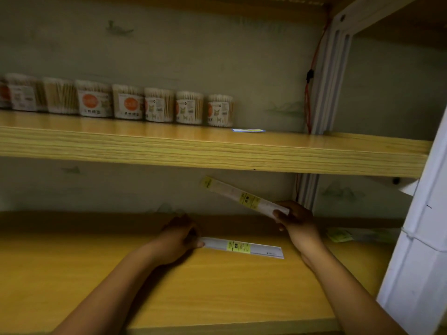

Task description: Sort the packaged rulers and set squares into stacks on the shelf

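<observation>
A packaged ruler [244, 247] with a yellow label lies flat on the lower wooden shelf [145, 281]. My left hand [176, 240] rests on its left end, fingers curled over the pack. My right hand [296, 220] grips the near end of a second packaged ruler [242, 195], which is held in the air above the shelf and slants up to the left. More packaged items with yellow-green labels [339, 235] lie in the dim right back corner of the same shelf; I cannot tell what kind they are.
The upper shelf [217, 153] carries a row of several cotton swab tubs [159, 105] and a flat blue-edged pack [249, 130]. A white shelf post [418, 250] stands close on the right. A red cord [308, 102] runs down the back upright.
</observation>
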### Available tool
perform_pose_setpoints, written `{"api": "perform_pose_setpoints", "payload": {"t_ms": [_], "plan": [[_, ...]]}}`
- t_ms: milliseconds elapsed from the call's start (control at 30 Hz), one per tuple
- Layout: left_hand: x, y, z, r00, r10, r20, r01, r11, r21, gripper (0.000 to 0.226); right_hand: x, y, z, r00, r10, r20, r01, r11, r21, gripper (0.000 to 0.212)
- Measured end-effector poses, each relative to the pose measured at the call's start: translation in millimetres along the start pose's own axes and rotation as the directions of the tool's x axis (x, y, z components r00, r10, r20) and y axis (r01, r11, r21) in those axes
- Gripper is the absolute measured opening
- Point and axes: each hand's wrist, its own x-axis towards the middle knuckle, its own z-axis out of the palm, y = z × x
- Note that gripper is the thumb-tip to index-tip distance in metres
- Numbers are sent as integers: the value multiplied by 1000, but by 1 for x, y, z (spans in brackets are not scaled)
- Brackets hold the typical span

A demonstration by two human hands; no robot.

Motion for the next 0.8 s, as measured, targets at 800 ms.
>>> {"api": "perform_pose_setpoints", "payload": {"t_ms": [800], "plan": [[-21,5,-10,984,-134,-116,84,928,-364,18,-15,-20,0,999,-22,47,13,984,178,18]]}}
